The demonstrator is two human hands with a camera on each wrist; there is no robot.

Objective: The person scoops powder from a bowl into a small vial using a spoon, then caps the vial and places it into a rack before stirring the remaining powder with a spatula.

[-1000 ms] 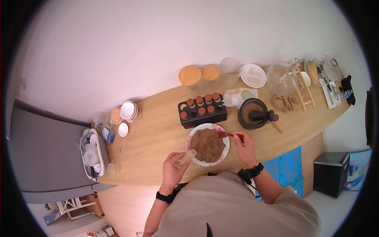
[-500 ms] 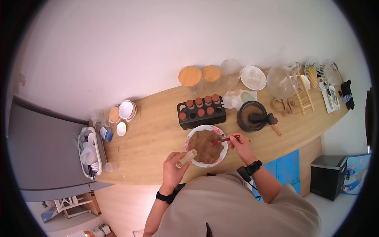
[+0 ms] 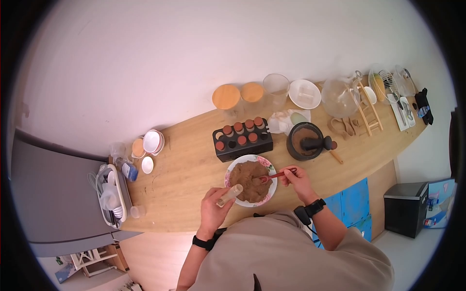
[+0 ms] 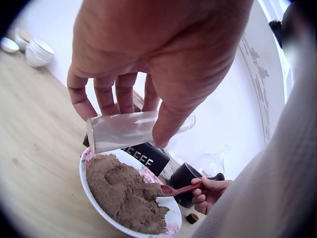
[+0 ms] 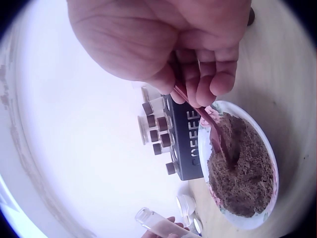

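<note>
Bench [image 3: 184, 179]: floral bowl of brown powder [image 3: 249, 181] sits between and just ahead of the hands. Left hand [image 3: 212, 212] pinches a clear glass tube [image 3: 229, 195], tilted beside the bowl's near-left rim. Right hand [image 3: 299, 184] pinches a red spoon [image 3: 278, 175], its tip in the powder. Black rack [image 3: 242, 140] stands just beyond the bowl.

The powder [image 5: 242, 173] looks matt and rough, the bowl [image 3: 232, 198] glossy and smooth, the tube [image 4: 124, 133] clear, the table [image 3: 179, 194] smooth wood.
</note>
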